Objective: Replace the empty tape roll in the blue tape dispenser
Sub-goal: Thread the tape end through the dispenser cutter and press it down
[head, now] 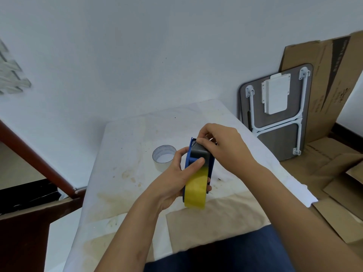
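Note:
The blue tape dispenser (pixel 211 165) is held upright above the table, with a full yellowish tape roll (pixel 196 190) seated in it. My left hand (pixel 172 181) grips the dispenser from the left, thumb pressed on the roll's top. My right hand (pixel 222 146) pinches at the dispenser's top front, near the serrated blade; the fingertips hide what they hold there. An empty white tape core (pixel 164 157) stands on the table just left of the dispenser, apart from both hands.
The table (pixel 127 154) has a stained white cover and a beige cloth (pixel 216 222) near me. A folded small table (pixel 275 114) and flat cardboard (pixel 334 85) lean on the wall at right. A dark wooden frame (pixel 39 163) stands left.

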{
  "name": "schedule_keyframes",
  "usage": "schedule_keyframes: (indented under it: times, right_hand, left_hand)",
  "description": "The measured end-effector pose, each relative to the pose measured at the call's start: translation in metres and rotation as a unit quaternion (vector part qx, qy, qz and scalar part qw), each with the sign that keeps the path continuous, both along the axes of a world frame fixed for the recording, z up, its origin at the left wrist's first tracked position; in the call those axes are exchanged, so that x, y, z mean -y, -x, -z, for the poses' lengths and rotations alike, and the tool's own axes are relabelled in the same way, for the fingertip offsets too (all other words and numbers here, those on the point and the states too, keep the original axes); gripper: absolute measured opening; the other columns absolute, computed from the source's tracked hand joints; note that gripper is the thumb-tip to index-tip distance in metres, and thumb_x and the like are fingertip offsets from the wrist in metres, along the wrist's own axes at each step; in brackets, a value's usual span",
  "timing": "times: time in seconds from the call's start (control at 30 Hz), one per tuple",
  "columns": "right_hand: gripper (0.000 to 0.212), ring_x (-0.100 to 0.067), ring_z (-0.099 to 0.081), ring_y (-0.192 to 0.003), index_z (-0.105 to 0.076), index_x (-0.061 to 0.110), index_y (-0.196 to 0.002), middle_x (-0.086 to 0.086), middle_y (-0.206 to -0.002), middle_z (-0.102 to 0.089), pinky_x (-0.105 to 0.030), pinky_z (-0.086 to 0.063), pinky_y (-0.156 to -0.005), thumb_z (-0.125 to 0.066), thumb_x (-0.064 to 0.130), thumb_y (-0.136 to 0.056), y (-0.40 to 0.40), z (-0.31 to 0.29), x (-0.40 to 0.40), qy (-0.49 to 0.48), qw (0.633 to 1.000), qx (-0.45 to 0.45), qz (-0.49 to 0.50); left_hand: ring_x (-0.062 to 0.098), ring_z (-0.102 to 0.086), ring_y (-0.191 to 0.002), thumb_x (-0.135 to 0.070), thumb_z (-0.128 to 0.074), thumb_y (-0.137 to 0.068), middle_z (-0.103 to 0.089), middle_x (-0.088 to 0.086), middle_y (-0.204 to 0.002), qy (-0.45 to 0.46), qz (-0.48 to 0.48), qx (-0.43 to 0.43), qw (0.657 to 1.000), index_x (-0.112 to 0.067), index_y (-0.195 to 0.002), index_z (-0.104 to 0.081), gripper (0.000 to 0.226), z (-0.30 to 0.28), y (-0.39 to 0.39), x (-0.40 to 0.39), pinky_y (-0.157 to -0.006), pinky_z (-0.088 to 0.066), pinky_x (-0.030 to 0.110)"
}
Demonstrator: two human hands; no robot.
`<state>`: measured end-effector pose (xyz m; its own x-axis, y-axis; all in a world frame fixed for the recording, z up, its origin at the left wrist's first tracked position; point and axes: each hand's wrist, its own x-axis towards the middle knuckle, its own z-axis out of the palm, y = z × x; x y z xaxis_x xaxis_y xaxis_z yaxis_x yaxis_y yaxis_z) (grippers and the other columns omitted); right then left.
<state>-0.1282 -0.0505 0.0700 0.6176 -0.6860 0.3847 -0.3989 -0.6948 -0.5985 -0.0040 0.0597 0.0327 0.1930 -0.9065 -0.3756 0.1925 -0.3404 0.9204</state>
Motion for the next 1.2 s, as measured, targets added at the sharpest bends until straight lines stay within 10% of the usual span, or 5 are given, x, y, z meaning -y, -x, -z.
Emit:
schedule_keyframes:
  times: [1.2]
  right_hand:
    - [0.007, -0.011, -0.061, -0.074, -0.063, 0.019, -0.09, 0.006, -0.079, -0.064, -0.024, -0.05, -0.066, -0.059, 0.024, -0.093, -0.003, 0.006, -0.005, -0.096, 0.994, 0.053, 0.026]
  left_hand:
    - [0.035, -0.074, -0.086, -0.048, -0.065, -0.091, -0.073, 0.024, -0.115, -0.03, 0.012, 0.016, 0.999, -0.044, -0.141, -0.031, 0.061, 0.004, -0.009, -0.01, -0.09, -0.058, 0.056]
